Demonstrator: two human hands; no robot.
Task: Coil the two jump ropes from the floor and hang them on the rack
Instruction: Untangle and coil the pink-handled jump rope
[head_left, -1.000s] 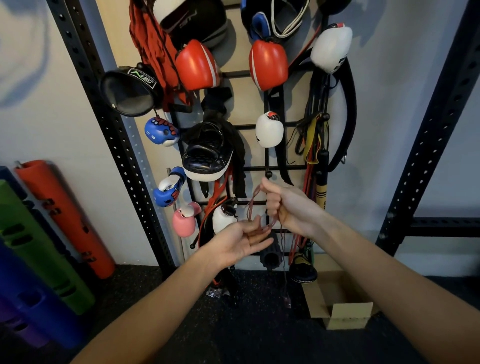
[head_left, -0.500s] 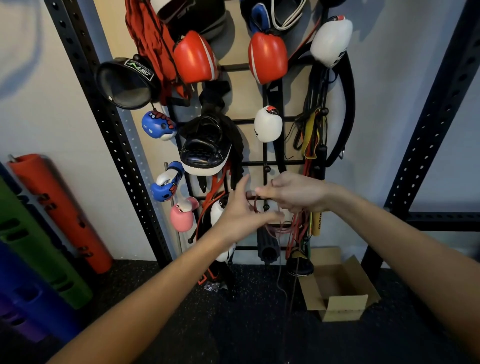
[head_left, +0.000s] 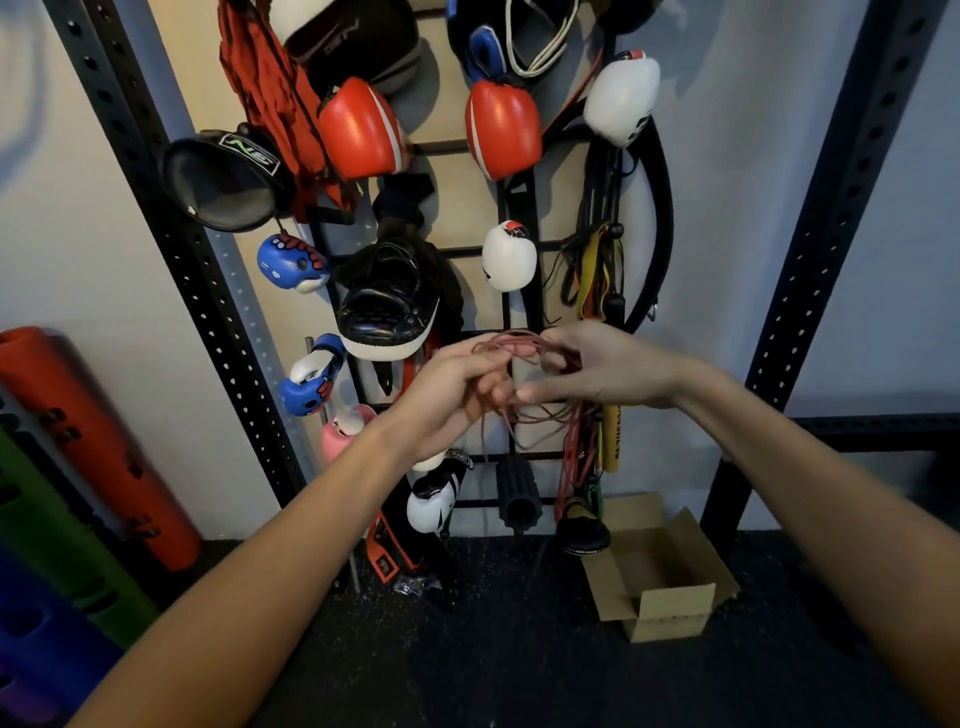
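Observation:
A thin reddish jump rope (head_left: 524, 347) is bunched in loops between my two hands, in front of the black wall rack (head_left: 519, 208). My left hand (head_left: 452, 395) grips the loops from the left with fingers curled around them. My right hand (head_left: 597, 369) pinches the same loops from the right. More strands of the rope (head_left: 540, 418) droop below my hands, and one strand hangs down toward the floor. A second jump rope cannot be made out.
The rack carries red boxing gloves (head_left: 358, 130), white gloves (head_left: 509, 254), a black focus pad (head_left: 389, 306) and hanging bands (head_left: 597, 270). An open cardboard box (head_left: 660, 571) sits on the dark floor at the right. Coloured foam rollers (head_left: 93, 452) lean at the left.
Both hands have risen toward the rack with the rope. My left hand went from open palm under the rope to closed around the loops, and the loops now bridge both hands.

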